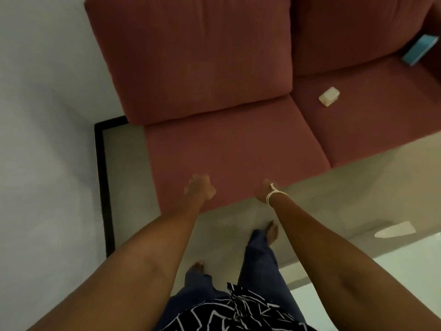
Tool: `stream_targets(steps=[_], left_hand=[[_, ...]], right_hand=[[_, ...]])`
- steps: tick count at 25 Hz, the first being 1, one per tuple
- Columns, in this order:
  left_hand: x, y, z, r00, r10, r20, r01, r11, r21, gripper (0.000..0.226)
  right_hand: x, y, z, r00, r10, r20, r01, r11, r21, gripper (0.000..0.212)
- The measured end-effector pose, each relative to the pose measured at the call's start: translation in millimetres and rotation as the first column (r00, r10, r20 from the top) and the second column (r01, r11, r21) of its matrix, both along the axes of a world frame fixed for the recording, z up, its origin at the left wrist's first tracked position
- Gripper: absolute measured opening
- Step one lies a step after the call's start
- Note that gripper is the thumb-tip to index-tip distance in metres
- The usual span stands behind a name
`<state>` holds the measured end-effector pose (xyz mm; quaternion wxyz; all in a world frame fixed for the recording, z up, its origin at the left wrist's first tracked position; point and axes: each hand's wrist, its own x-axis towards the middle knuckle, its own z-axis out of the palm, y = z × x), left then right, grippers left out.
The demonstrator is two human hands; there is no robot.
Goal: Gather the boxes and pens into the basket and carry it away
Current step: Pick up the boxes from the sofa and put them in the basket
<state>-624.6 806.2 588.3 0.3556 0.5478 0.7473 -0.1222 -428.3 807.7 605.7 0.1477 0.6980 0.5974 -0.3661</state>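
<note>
Boxes lie on the sofa's [229, 144] right seat cushion: a small white box [329, 96] mid-cushion, a blue box [420, 49] propped at the far armrest, long axis slanting up-right. Both lie forward-right of the hands, so the right hand [263, 191] is nearer; the left hand [200, 187] hangs farther off. Both hands look loosely curled and hold nothing; no basket or pens show.

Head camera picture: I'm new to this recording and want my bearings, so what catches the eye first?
A big red sofa fills the upper part of the view. On its right seat lies a small white box, and a blue box leans at the far right edge. Both arms stretch forward, the left hand and right hand near the left seat's front edge, seemingly holding nothing.
</note>
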Motion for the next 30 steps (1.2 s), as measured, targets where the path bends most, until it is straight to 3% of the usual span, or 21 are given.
stream_targets(steps=[2, 6, 13, 22, 30], left_hand=[[35, 28, -2, 0.999, 0.048, 0.003, -0.048, 0.999, -0.017, 0.053], [118, 80, 0, 0.993, 0.113, 0.018, -0.112, 0.992, -0.052, 0.049], [231, 176, -10, 0.996, 0.014, 0.092, -0.001, 0.990, -0.141, 0.059], [321, 291, -58, 0.997, -0.069, 0.031, 0.073, 0.981, -0.179, 0.057], [400, 319, -122, 0.987, 0.155, 0.037, -0.146, 0.973, -0.181, 0.061]], right_hand=[[35, 33, 1, 0.999, -0.032, -0.027, 0.032, 0.999, -0.003, 0.034], [116, 94, 2, 0.999, -0.050, -0.007, 0.050, 0.998, -0.032, 0.038], [216, 211, 6, 0.993, -0.114, -0.038, 0.114, 0.993, 0.003, 0.042], [297, 315, -39, 0.977, -0.202, -0.066, 0.199, 0.979, -0.044, 0.040], [365, 406, -121, 0.974, -0.225, -0.034, 0.224, 0.974, -0.033, 0.046]])
